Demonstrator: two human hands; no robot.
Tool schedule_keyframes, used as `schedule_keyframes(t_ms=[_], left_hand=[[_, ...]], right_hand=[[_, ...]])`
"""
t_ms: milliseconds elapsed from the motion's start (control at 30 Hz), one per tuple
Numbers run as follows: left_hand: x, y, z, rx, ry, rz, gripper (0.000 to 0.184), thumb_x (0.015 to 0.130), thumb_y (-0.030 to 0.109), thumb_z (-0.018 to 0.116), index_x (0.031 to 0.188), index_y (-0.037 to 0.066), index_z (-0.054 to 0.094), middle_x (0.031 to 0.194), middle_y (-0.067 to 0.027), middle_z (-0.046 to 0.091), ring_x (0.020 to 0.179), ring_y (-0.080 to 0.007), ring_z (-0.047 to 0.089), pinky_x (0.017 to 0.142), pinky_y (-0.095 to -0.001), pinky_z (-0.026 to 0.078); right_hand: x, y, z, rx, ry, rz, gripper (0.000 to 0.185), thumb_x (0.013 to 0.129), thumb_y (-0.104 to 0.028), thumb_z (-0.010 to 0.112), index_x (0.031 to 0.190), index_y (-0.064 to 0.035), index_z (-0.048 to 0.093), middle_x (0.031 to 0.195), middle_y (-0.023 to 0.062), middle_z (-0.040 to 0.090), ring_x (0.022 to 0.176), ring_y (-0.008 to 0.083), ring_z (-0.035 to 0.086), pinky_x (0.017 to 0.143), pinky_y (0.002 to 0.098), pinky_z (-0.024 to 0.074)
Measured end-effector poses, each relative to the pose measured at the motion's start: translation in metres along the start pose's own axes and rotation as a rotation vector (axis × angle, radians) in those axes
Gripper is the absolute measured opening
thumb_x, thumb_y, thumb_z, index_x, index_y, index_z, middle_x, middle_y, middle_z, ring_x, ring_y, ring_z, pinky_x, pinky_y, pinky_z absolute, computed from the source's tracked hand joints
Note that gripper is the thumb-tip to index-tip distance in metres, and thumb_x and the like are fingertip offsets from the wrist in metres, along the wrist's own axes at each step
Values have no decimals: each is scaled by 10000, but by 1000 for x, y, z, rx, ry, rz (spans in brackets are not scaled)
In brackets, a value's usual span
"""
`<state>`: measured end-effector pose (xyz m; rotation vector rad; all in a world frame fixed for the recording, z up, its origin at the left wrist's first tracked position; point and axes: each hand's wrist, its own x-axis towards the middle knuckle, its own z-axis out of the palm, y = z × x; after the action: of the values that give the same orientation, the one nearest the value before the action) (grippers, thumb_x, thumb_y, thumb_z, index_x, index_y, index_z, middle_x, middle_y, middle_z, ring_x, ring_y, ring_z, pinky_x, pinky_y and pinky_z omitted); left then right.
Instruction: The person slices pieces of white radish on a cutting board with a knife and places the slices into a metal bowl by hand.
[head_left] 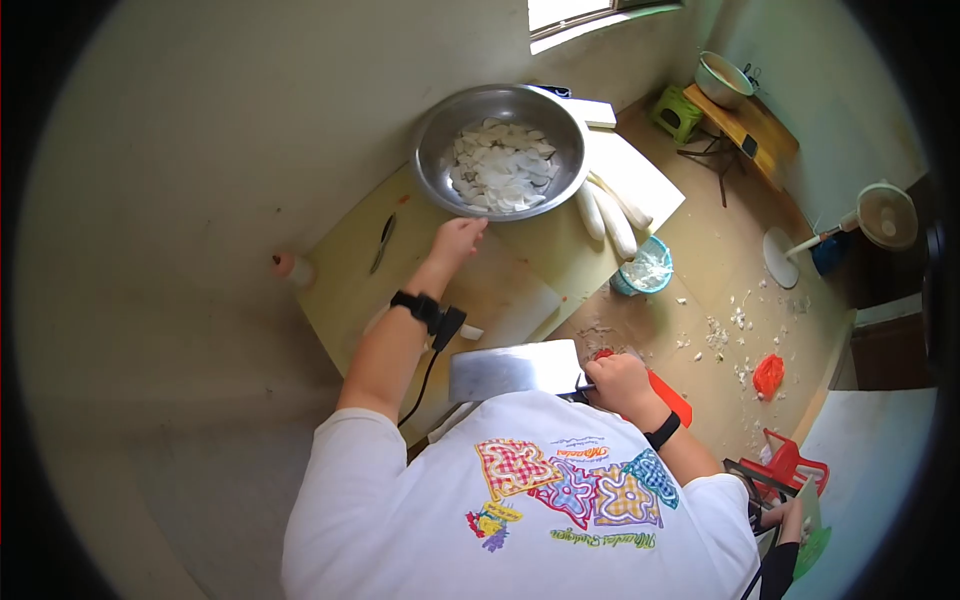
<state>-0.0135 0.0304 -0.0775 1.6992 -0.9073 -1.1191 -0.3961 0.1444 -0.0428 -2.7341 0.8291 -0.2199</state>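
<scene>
My right hand grips the handle of a cleaver, its broad blade held flat across the front of my shirt. My left hand is at the near rim of a large steel bowl, fingers curled together; what they hold, if anything, is hidden. Thin white slices lie heaped in the bowl. On the table below my left hand is a cutting board, with a small white piece beside my wrist. Several long peeled white radishes lie right of the bowl.
A knife or peeler lies on the table, with a bottle at its left edge. A blue bin of peelings stands on the floor by scattered scraps. Another person's hand shows at lower right, near a red stool.
</scene>
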Motion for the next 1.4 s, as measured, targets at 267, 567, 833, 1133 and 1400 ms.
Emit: schedule_keyframes(t_ms=[267, 567, 833, 1133, 1400], left_hand=[[-110, -118, -105, 96, 412, -159, 295, 865, 283, 707, 995, 18, 702, 862, -50, 708, 782, -148, 665, 687, -288, 516], [-179, -155, -41, 527, 187, 120, 170, 817, 176, 704, 962, 89, 720, 876, -95, 701, 811, -279, 667, 728, -408, 535], [-166, -142, -22, 806, 192, 569, 147, 787, 157, 718, 932, 136, 736, 945, -33, 702, 872, -259, 646, 745, -393, 536], [-161, -151, -24, 872, 145, 633, 193, 794, 191, 702, 985, 163, 718, 1011, 14, 676, 893, -213, 614, 738, -364, 515], [-158, -157, -21, 869, 167, 651, 212, 797, 209, 704, 1006, 176, 718, 1029, 10, 673, 920, -218, 628, 730, -383, 516]], right_hand=[[15, 17, 30, 204, 0, 243, 209, 732, -241, 748, 751, -77, 620, 693, 153, 639, 678, 376, 640, 609, 472, 509], [64, 19, 61, 653, -349, 498, 338, 860, -266, 706, 734, 19, 576, 600, 204, 529, 521, 315, 482, 531, 422, 412], [103, -9, 52, 691, -507, 516, 288, 868, -233, 691, 840, 44, 617, 629, 188, 558, 549, 248, 504, 565, 390, 439], [119, -27, 39, 611, -498, 419, 269, 877, -229, 676, 918, 36, 655, 738, 246, 624, 650, 384, 609, 617, 425, 480], [122, -26, 39, 536, -546, 405, 268, 885, -242, 669, 894, 25, 656, 726, 239, 624, 660, 385, 614, 622, 432, 481]])
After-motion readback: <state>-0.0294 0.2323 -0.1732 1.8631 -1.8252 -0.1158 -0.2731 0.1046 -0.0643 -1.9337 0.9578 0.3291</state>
